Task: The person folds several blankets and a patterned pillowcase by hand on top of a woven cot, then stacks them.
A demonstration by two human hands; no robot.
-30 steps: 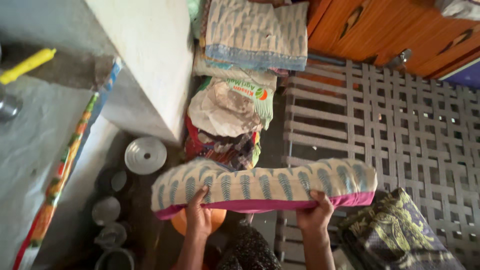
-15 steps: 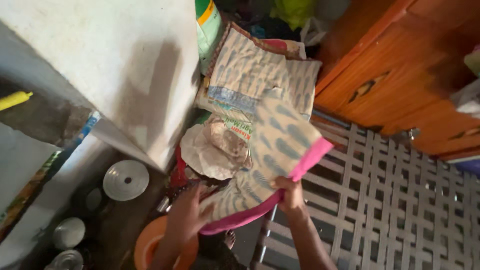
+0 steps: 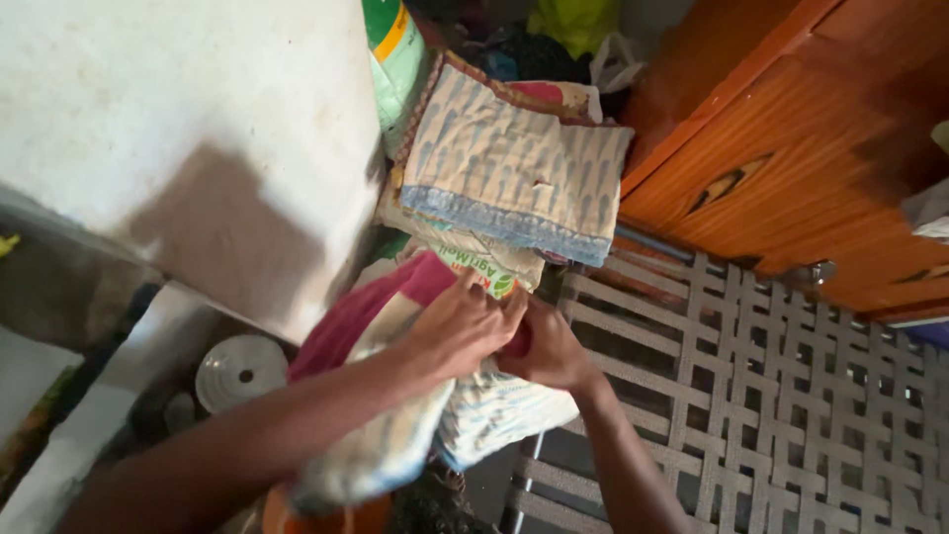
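Observation:
My left hand (image 3: 463,326) and my right hand (image 3: 546,348) meet at the middle of the view, both gripping a folded quilt (image 3: 395,445) with a cream and blue leaf print and a magenta border. The quilt droops below my left forearm. Just beyond my hands lies a pile of cloth, topped by a folded cream and blue quilt (image 3: 509,168) over a printed white sack (image 3: 474,262). My hands hide what lies directly under them.
A white plastered wall block (image 3: 198,148) stands at left. Round steel lids and pots (image 3: 240,371) sit on the floor below it. A woven grey strap cot (image 3: 771,396) fills the right. Orange wooden furniture (image 3: 791,148) stands behind it.
My hands have come together over the pile, and the quilt has been turned so its magenta edge lies under my left hand. The camera has tilted further towards the pile.

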